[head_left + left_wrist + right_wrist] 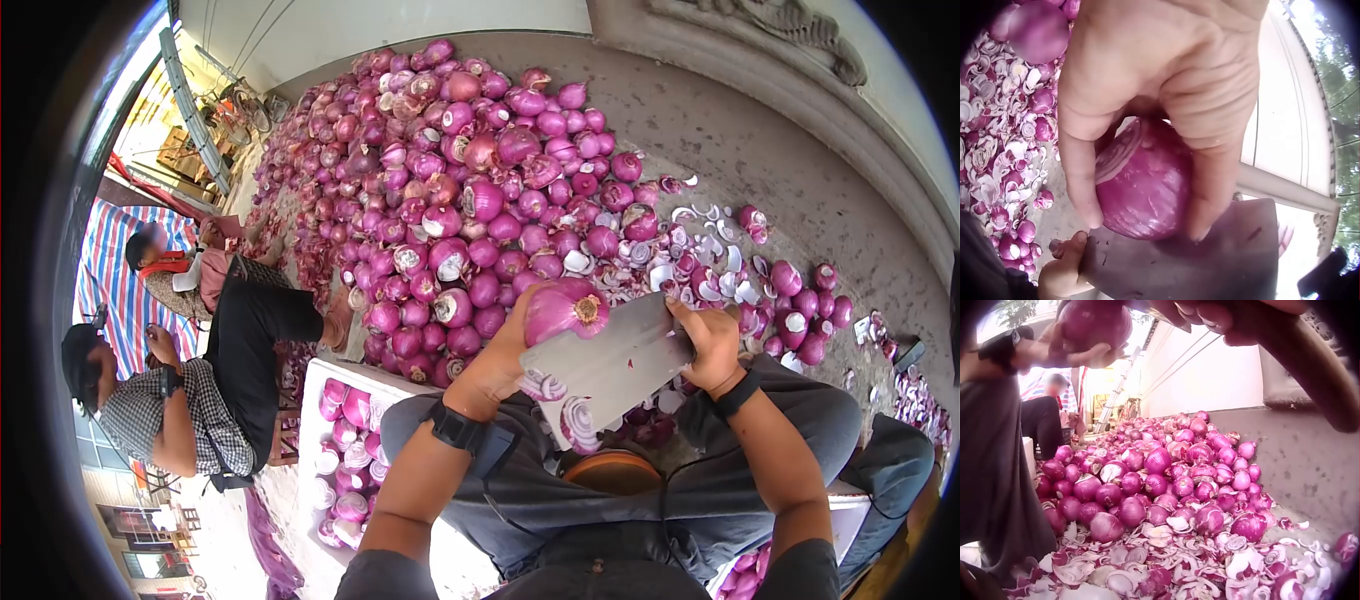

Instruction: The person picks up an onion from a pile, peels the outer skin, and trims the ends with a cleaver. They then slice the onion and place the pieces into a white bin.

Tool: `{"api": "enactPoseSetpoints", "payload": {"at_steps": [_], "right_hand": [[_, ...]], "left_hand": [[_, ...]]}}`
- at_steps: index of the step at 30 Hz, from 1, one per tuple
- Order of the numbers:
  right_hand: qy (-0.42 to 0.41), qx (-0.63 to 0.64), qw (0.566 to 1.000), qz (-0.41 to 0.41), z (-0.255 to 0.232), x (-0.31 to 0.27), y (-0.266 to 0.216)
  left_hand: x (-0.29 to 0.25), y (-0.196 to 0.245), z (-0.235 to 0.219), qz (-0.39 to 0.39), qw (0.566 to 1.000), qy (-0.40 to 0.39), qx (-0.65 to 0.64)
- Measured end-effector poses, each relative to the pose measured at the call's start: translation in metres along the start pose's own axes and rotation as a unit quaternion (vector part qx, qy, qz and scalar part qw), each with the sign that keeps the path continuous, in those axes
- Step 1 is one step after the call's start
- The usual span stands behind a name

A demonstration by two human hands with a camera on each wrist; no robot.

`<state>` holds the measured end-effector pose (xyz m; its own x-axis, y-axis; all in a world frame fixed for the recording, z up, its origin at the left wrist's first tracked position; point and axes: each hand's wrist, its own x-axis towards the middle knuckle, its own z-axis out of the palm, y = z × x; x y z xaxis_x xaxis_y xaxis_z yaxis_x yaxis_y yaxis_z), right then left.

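My left hand (503, 352) grips a large purple onion (562, 310), its root end turned toward the right. In the left wrist view the thumb and fingers wrap its sides, and a pale cut face (1121, 153) shows near the palm. A broad cleaver (612, 358) is in my right hand (712, 343), its blade lying across in front of the onion. Its wooden handle (1313, 365) shows in the right wrist view. Cut onion slices (578, 424) overlap the blade's lower left edge, above my lap.
A big heap of onions (430, 200) covers the ground ahead. Peels and sliced ends (700, 265) lie to its right. A white box (318, 385) of trimmed onions stands at my left. Two people (190, 400) sit at the far left. A wall (780, 150) bounds the right side.
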<state>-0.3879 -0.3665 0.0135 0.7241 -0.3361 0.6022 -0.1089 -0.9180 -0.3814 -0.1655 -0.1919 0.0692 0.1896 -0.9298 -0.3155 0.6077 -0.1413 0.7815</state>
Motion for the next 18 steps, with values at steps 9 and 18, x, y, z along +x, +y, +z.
{"api": "enactPoseSetpoints", "payload": {"at_steps": [9,18], "right_hand": [[-0.027,0.013,0.999,0.020,0.008,0.008,-0.042],[-0.049,-0.004,0.999,0.005,0.004,0.022,-0.060]], "left_hand": [[-0.032,-0.035,-0.003,0.151,0.979,0.040,0.130],[0.008,-0.043,-0.004,0.149,0.984,-0.029,0.098]]}}
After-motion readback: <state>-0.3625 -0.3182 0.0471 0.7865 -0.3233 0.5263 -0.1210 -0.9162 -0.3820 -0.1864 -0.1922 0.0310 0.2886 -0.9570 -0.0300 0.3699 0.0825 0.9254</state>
